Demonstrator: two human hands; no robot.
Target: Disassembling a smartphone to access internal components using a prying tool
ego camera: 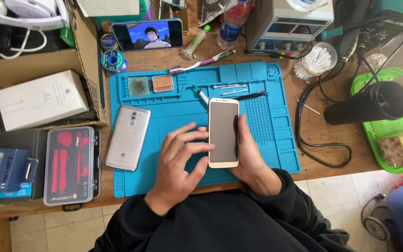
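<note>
1. Right hand (250,156): curled around the right edge and back of a gold-framed smartphone (224,132), holding it screen up, long axis running near to far; the fingers are mostly hidden behind the phone.
2. Left hand (180,156): half open, thumb and fingertips resting against the phone's left edge, palm turned toward the phone; it touches the phone but is not wrapped around it.
3. Gold-framed smartphone: one, dark screen, held between the two hands above the middle of the blue work mat (183,112).
4. Silver smartphone (128,136): one, lying back up on the mat's left part, well left of the left hand, untouched.
5. Propped phone (147,34): one, at the far edge of the table, screen lit with a cartoon picture. Phones counted: three.
6. Mat trays, far side: two small square pads (150,85), plus a few slim metal tools (232,88), too small to count surely.
7. Toothbrush (201,62): one, just beyond the mat's far edge.
8. Clear tool case (69,165): one, red-handled tools inside, left of the mat.
9. White box (40,99): one, far left.
10. Black cylinder (368,103): one, right, on a green tray (374,135).
</note>
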